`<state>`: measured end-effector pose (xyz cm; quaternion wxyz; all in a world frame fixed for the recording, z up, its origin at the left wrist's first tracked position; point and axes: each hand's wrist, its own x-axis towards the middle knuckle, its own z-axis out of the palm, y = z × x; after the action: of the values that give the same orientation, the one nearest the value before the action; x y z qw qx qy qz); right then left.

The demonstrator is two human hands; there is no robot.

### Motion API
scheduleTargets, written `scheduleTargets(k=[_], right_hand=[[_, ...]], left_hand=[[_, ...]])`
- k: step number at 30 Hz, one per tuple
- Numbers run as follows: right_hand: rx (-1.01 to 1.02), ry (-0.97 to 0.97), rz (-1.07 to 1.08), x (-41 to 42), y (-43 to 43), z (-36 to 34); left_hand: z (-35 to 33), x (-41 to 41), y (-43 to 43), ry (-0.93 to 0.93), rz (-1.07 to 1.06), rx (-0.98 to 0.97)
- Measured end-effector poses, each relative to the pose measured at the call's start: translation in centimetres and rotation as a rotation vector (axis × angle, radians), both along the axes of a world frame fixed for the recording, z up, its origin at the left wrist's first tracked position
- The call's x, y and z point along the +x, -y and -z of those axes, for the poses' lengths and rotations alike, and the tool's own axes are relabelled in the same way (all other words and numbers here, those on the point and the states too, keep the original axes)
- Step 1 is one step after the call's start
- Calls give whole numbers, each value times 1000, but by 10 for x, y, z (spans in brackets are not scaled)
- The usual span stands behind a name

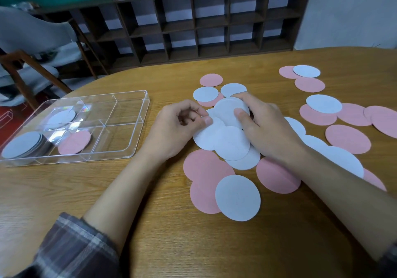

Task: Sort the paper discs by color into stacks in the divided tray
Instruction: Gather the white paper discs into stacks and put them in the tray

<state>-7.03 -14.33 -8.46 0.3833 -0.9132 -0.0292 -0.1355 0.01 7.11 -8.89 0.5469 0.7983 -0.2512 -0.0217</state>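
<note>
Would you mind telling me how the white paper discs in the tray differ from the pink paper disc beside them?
The white paper discs form a stack of several; the pink paper disc looks single or nearly so. White fills the near-left compartment, pink the next one right. Both lie flat in the clear divided tray.

Pink and white discs [237, 200] scattered; clear tray [120, 152] holds stacks

left sleeve [71, 249]: plaid, grey-brown, pushed up the forearm | right cuff [390, 256]: dark | hands bare

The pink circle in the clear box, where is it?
In the head view, the pink disc lies at left, in the tray's near middle compartment, right of the white stack.
</note>
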Motion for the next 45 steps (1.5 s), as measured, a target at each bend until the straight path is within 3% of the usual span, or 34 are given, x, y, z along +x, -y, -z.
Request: scheduleTargets(k=[7, 17, 21, 26, 29, 36, 45], right_hand=[[33, 18, -50, -1, -4, 0], [-3, -23, -137, -3, -9, 0], [-29, -2, -67, -2, -9, 0], [11, 14, 9, 0, -3, 0], [20, 21, 22, 0, -3, 0], [31, 23, 24, 1, -4, 2], [98, 14, 1, -2, -5, -3]], left_hand=[[-3, -5, 4, 75, -76, -102], [-3, -15, 11, 100, -126, -52], [-3, -17, 13, 206, -127, 37], [0, -21, 13, 219, 72, 301], [1, -22, 14, 242, 134, 344], [0, -17, 9, 139, 169, 295], [3, -5, 9, 12, 112, 31]])
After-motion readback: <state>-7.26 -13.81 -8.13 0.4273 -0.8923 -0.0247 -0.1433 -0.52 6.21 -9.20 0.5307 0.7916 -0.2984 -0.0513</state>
